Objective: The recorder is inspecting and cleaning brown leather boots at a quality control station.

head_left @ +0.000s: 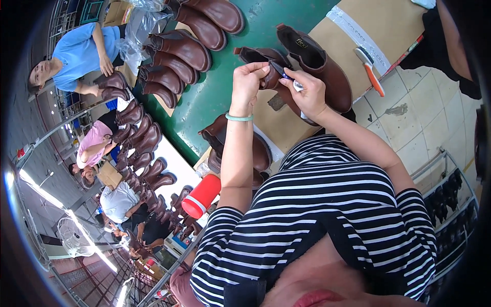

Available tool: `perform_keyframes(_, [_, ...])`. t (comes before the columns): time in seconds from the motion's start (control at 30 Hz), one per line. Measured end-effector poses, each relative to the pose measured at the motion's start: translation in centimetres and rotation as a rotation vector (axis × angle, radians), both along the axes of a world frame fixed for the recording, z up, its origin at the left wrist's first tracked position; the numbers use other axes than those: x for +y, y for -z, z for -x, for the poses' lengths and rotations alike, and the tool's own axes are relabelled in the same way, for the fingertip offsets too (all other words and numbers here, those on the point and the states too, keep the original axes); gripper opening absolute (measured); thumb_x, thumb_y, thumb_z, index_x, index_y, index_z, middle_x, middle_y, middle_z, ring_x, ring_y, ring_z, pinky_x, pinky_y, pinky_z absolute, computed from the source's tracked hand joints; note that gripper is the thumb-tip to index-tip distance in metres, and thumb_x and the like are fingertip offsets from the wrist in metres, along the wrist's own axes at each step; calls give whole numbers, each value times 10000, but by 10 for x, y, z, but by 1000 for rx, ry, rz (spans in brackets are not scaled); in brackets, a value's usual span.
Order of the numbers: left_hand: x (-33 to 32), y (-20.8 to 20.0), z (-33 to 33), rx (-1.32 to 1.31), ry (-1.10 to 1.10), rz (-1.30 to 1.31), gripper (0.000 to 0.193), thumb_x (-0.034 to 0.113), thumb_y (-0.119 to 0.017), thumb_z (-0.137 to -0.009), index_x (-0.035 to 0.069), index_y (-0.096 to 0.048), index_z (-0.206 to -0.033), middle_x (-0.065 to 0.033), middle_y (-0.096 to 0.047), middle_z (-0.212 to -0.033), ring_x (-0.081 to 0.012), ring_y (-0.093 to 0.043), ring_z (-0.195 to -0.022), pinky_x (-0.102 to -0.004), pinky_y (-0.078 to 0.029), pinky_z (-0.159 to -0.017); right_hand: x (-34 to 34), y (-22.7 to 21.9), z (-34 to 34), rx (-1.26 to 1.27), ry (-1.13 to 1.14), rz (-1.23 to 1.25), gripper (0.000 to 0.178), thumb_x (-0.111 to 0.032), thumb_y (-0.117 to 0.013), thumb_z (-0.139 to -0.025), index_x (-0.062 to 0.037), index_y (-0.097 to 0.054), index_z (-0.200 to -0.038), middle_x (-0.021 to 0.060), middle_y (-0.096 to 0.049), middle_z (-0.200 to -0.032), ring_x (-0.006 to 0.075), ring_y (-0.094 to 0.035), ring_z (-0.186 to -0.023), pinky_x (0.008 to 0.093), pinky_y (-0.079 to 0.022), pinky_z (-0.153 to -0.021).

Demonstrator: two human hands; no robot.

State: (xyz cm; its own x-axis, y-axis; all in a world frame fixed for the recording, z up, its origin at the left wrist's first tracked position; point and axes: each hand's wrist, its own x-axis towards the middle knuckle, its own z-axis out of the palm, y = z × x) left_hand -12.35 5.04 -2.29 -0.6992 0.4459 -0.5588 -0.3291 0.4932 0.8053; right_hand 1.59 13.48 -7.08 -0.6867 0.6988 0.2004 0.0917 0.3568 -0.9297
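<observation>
Side by side on brown cardboard (279, 128) in front of me are two dark brown ankle boots. My left hand (248, 88) is closed, thumb and fingers pinching the upper edge of the nearer boot (289, 100). My right hand (309, 94) is closed around a small blue-and-white tool (296, 83), its tip close to that same edge; its exact kind is too small to tell. Just beyond, to the right, stands the other boot (327, 71), opening upward, touched by neither hand's fingertips as far as I see.
A brush with an orange handle (372, 71) lies on cardboard at the right. More brown boots (179, 48) stand in rows on the green table (225, 66). A red cylindrical container (202, 196) is by my left elbow. Several people work along the line at left; a rack (450, 204) stands at right.
</observation>
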Motion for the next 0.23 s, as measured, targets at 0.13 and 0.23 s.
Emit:
perform_keyframes(0.13, [-6, 6, 3, -38, -48, -78, 136, 7, -644, -807, -48, -685, -925, -45, -652, -734, -71, -510, -550, -208, -403, -499, 3, -7, 1, -27, -38, -66, 256, -211, -696, -793, -50, -674, -992, 98, -627, -760, 272, -615, -644, 337, -476, -548])
perform_keyframes(0.23, [-7, 7, 4, -43, -56, -84, 139, 13, -641, -813, -46, -687, -930, -50, -659, -747, -73, -518, -559, -205, -406, -504, 5, -12, -1, -103, -85, -129, 281, -220, -683, -805, -61, -662, -1036, 96, -627, -786, 275, -619, -659, 346, -478, -548])
